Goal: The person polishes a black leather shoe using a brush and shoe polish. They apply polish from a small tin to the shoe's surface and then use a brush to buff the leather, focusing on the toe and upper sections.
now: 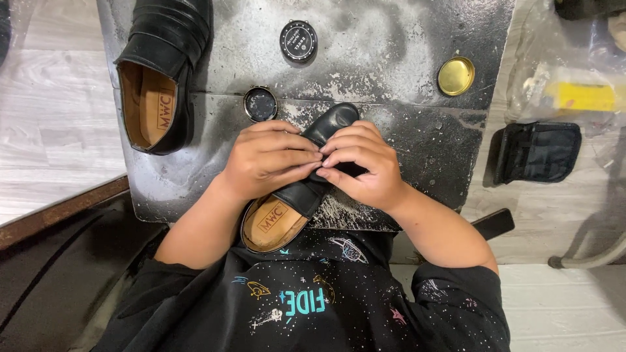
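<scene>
A black leather loafer (334, 121) with a tan insole lies on a stained grey work mat (391, 58), toe pointing away from me. My left hand (266, 160) wraps over the shoe's upper from the left. My right hand (362, 164) closes on it from the right, fingertips meeting the left hand's over the vamp. Both hands hide the middle of the shoe; only the toe and the heel opening with the insole (270, 223) show.
The matching loafer (160, 72) lies at the mat's far left. An open tin of black polish (261, 104) sits just beyond my hands, its black lid (298, 41) farther back, a gold lid (456, 75) at right. A black pouch (537, 152) and plastic bags (574, 78) lie on the floor, right.
</scene>
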